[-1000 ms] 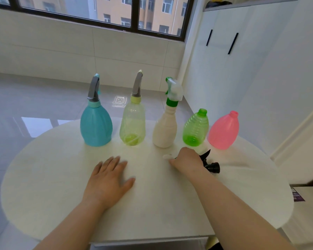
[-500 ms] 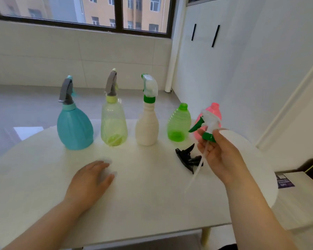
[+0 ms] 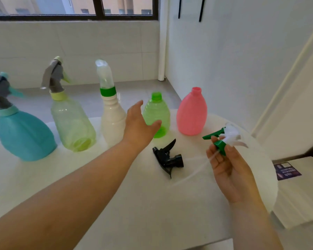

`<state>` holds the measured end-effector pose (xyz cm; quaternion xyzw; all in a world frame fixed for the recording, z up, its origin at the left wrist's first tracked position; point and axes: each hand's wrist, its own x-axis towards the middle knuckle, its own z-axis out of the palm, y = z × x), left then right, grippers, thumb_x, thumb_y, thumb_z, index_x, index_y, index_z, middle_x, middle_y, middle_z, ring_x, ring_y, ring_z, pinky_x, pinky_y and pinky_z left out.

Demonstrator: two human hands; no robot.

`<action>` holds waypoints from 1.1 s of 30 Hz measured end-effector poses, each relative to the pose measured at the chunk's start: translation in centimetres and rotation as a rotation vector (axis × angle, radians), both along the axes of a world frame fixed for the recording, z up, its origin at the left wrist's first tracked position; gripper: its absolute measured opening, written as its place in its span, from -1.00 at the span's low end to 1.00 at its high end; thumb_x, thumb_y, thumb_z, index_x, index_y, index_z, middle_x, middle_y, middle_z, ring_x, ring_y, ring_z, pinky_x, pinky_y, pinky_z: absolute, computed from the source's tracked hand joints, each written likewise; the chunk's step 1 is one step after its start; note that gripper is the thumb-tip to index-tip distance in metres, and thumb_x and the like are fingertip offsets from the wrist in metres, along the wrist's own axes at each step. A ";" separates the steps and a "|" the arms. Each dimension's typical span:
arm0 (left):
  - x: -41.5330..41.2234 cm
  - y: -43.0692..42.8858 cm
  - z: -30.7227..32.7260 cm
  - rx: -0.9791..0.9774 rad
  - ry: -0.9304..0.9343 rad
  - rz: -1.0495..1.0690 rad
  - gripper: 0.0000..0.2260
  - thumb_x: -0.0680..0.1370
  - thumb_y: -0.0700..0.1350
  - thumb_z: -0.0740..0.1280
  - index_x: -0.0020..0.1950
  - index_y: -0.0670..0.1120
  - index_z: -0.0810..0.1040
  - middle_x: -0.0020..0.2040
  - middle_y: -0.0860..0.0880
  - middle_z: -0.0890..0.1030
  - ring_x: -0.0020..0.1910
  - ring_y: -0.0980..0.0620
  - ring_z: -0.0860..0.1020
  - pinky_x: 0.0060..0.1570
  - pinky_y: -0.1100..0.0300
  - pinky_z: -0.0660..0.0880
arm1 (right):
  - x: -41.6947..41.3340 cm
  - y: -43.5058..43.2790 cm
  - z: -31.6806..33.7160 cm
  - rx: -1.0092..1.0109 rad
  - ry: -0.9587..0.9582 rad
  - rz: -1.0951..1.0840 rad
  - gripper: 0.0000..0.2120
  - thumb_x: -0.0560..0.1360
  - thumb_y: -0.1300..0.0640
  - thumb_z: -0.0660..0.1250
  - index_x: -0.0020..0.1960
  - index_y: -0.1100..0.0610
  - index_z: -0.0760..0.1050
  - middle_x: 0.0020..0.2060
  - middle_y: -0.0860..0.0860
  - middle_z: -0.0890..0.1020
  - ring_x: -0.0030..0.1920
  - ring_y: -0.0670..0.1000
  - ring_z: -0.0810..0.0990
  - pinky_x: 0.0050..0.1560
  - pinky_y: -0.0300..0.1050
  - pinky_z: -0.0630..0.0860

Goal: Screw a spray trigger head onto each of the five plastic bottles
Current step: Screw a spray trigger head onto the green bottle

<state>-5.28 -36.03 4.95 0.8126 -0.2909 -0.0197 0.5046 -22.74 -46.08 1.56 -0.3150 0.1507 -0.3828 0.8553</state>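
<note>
White tabletop carries the green bottle and pink bottle, both uncapped, side by side. The left hand, fingers spread and holding nothing, hovers just in front of the green bottle: best to clasp its ribbed body low and firmly. The right hand pinches the green-and-white trigger head by its collar; thread the thin dip tube into the neck first, then twist
</note>
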 end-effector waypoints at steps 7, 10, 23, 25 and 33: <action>2.3 -2.8 -1.5 0.007 0.183 0.047 -0.10 0.32 -0.06 0.49 0.45 -0.06 -0.05 0.47 -0.10 0.16 0.42 -0.09 0.19 0.33 0.07 0.20 | 0.4 -0.5 -0.6 0.046 0.028 0.014 -0.78 0.26 0.20 0.24 -0.12 0.14 0.53 -0.31 0.00 0.71 -0.29 -0.08 0.67 -0.25 -0.24 0.61; 3.0 -3.7 -1.7 -0.032 0.240 0.012 -0.07 0.32 -0.09 0.49 0.45 -0.01 -0.10 0.41 -0.06 0.28 0.35 -0.09 0.31 0.20 0.13 0.27 | 0.7 -0.6 -0.8 0.040 0.042 0.025 -0.76 0.26 0.19 0.24 -0.08 0.14 0.50 -0.30 0.00 0.71 -0.27 -0.08 0.67 -0.26 -0.23 0.61; 0.8 -0.3 1.8 -0.245 -0.039 -0.203 -0.42 0.25 -0.11 0.53 0.07 0.13 0.24 -0.06 0.29 0.38 -0.06 0.34 0.41 -0.23 0.71 0.27 | 1.1 -0.1 -0.2 -0.031 0.081 0.008 -0.82 0.43 0.15 0.15 -0.04 0.04 0.49 -0.27 -0.06 0.71 -0.27 -0.15 0.64 -0.24 -0.36 0.56; 0.1 2.0 2.9 -0.246 -0.050 -0.270 -0.44 0.20 -0.05 0.51 0.01 0.22 0.25 -0.03 0.28 0.39 -0.04 0.40 0.42 -0.18 0.68 0.30 | 1.3 0.5 0.4 -0.023 0.066 -0.003 -0.81 0.44 0.18 0.16 -0.11 0.02 0.54 -0.27 -0.03 0.68 -0.35 -0.17 0.58 -0.33 -0.40 0.50; 0.3 15.0 2.6 0.007 -0.123 -0.273 -0.35 0.20 -0.14 0.55 0.06 0.34 0.28 0.03 0.31 0.41 -0.05 0.58 0.36 -0.18 0.71 0.26 | 3.4 4.1 2.9 0.049 -0.003 0.029 -0.63 0.49 0.26 0.15 -0.35 0.06 0.63 -0.38 -0.04 0.68 -0.34 -0.15 0.64 -0.32 -0.36 0.54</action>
